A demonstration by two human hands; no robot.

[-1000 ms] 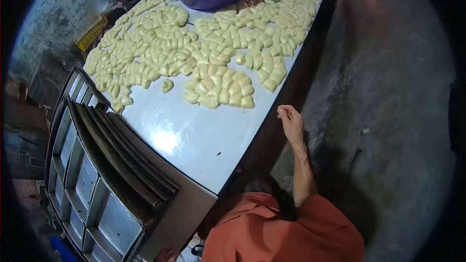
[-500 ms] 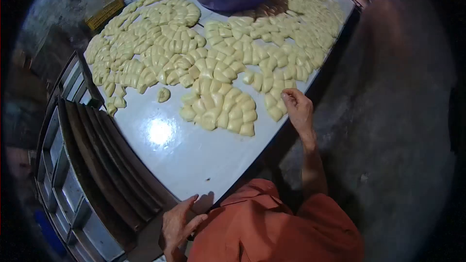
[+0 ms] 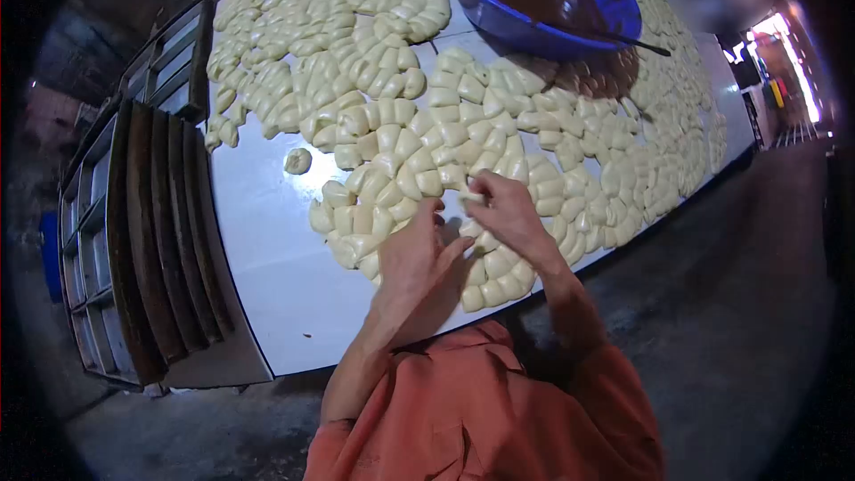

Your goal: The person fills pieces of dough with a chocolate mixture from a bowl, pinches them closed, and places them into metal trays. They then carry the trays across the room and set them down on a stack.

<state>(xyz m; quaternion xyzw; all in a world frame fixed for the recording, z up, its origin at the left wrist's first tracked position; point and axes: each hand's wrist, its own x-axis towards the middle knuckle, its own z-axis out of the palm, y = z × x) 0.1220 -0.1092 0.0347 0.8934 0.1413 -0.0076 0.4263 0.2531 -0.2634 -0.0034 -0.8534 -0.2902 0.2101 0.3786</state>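
Pale, glossy dough pieces (image 3: 392, 151) lie packed side by side across a white table (image 3: 276, 276). My right hand (image 3: 515, 221) is over the near part of them, its thumb and fingertips pinched on a small dough piece (image 3: 470, 197). Facing it from the left, my left hand (image 3: 411, 254) hovers close over the dough with thumb and index finger apart and nothing between them. A narrow strip of bare tabletop shows between the two hands. One single dough piece (image 3: 298, 160) lies apart, farther left.
A blue basin (image 3: 508, 25) of brown liquid stands among the dough at the back, a dark handle (image 3: 646, 44) sticking out over its rim. Stacked metal-and-wood frames (image 3: 169, 232) line the table's left side. Grey concrete floor (image 3: 695, 330) lies to the right.
My left hand has moved from the table's near corner up to the dough. The right hand has come inward from the right edge and now pinches a piece. The view has turned right.
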